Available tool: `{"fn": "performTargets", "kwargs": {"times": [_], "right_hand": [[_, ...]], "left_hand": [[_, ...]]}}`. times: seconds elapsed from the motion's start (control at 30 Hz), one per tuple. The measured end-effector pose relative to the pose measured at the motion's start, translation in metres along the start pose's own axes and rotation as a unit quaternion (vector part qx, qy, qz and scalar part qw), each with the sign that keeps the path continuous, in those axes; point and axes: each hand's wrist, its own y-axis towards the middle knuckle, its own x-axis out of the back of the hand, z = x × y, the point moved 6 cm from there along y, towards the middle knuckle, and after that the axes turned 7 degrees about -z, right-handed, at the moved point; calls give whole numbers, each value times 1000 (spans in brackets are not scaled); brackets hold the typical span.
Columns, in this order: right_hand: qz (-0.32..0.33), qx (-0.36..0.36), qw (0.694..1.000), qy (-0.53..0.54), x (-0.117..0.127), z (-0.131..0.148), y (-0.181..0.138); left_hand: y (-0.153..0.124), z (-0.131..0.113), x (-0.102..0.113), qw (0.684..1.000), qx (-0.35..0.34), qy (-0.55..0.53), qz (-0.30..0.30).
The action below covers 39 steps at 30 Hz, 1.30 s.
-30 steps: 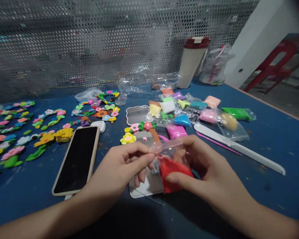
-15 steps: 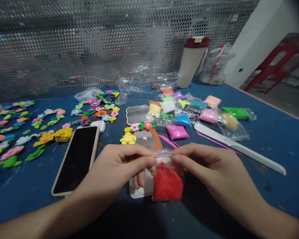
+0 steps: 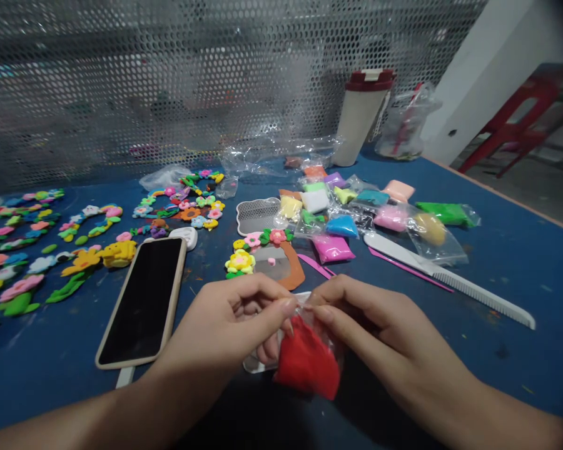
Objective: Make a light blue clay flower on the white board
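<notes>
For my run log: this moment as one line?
left hand: pinching clear plastic bag of red clay at its top | right hand: pinching same top | black smartphone: flat on blue table

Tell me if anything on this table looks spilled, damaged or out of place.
Nothing is spilled or broken. The left hand and right hand pinch the top of the bag of red clay. Only oddities: the blue table is scuffed and flecked beside the phone, and clear wrappers lie crumpled at the back.
</notes>
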Motion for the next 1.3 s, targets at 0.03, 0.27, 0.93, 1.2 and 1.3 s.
{"fn": "performTargets", "kwargs": {"times": [0.03,0.27,0.93,1.2,1.3], "right_hand": [[1,3,1000,-3,-1,0,-1],[18,22,999,-45,-6,6,-8],[-71,5,997,12,14,4,-3],[-89,22,995,-48,18,5,0],[-50,3,999,-22,14,4,4]], "left_hand": [[0,1,-2,1000,2,-5,3],[-8,6,-10,999,33,-7,20],[-2,-8,1,999,-6,31,20],[-5,-11,3,998,-6,53,31],[-2,-9,3,998,3,51,32]]}}
